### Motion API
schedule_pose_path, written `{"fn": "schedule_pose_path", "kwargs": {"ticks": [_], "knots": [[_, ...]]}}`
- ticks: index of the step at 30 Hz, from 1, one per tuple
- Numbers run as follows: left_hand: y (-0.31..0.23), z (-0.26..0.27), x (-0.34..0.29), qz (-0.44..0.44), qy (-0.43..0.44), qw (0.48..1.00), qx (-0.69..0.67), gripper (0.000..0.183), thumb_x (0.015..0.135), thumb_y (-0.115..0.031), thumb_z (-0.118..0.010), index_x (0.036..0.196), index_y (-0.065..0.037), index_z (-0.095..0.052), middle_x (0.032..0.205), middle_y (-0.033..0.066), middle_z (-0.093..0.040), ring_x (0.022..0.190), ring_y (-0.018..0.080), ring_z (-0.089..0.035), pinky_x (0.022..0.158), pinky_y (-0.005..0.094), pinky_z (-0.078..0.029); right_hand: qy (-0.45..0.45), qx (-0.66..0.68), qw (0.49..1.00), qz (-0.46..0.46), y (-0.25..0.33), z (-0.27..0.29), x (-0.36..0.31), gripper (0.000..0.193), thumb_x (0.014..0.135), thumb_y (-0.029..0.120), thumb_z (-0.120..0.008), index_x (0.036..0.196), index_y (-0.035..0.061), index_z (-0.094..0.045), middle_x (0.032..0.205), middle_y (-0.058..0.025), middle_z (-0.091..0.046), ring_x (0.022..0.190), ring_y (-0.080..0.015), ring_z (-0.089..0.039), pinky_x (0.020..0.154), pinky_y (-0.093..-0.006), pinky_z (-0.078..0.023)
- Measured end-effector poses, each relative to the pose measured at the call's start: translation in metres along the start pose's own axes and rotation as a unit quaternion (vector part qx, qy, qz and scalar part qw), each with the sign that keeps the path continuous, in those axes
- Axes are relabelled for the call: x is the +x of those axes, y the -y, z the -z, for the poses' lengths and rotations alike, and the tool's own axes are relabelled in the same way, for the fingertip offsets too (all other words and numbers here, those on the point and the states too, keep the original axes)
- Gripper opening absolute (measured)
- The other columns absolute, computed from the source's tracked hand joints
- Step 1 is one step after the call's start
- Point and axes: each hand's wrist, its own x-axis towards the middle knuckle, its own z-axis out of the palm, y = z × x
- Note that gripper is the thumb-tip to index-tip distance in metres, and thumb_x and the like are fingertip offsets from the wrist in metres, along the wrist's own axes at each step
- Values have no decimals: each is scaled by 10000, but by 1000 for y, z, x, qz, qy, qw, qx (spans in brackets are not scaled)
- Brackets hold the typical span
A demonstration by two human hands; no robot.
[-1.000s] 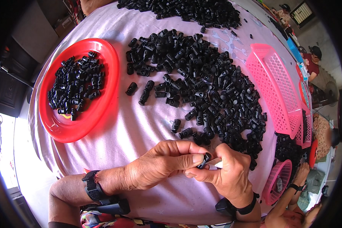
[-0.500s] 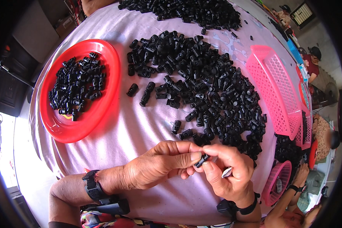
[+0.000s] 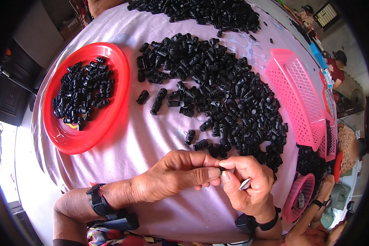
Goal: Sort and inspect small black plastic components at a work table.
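Between the fingertips of both hands, in front of the big pile, is a small black cord lock, mostly hidden. My left hand is closed, pinching it between thumb and forefinger. Thumb and forefinger of my right hand pinch its other side. A small metal tool with a pointed, shiny tip sticks out of the curled fingers of my right hand; its other end is hidden. Just beyond the hands spreads a heap of black cord locks, a few lying loose at its left side.
At the left a red plate carries more cord locks. Another black heap lies at the far edge. Pink baskets and a round pink basket stand at the right, where a co-worker's arm reaches in. Pink cloth covers the table.
The cord lock has turned or sunk between my fingertips and shows less now. My left thumb has shifted slightly right and down, closer to the right thumb.
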Motion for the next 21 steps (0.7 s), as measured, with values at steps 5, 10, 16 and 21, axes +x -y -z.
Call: {"fn": "schedule_pose_path", "kwargs": {"ticks": [5, 10, 16, 21], "knots": [[1, 2, -2, 7, 5, 1000, -12, 351, 976, -225, -535, 1273, -37, -550, 1013, 10, -651, 892, 52, -546, 794, 211, -454, -5, 15, 1000, 0, 1, -1, 2, 164, 866, 21, -628, 1018, -6, -572, 796, -87, -693, 742, -148, -712, 598, -232, -555], [-3, 2, -3, -7, 21, 1000, -11, 358, 987, -202, -506, 1305, -40, -521, 1071, 33, -645, 913, 61, -544, 822, 216, -448, -19, 16, 1000, -2, 3, -4, -1, 125, 889, 1, -572, 1004, -35, -540, 762, -72, -639, 655, -81, -625, 552, -204, -483], [-10, 1, -3, -8, 12, 999, -39, 378, 985, -140, -484, 1340, -9, -467, 1121, 60, -628, 987, 92, -564, 837, 237, -449, -49, 28, 998, 12, 2, 0, 1, 154, 877, 14, -601, 1017, -23, -546, 784, -77, -655, 671, -108, -642, 553, -209, -492], [-13, 0, -3, -30, 1, 998, -55, 331, 971, -111, -506, 1289, -16, -499, 1093, 63, -634, 1011, 112, -594, 827, 243, -457, -46, 12, 998, 28, 3, 2, 1, 175, 854, 9, -639, 1009, -20, -563, 780, -81, -681, 636, -110, -684, 535, -201, -511]]}}
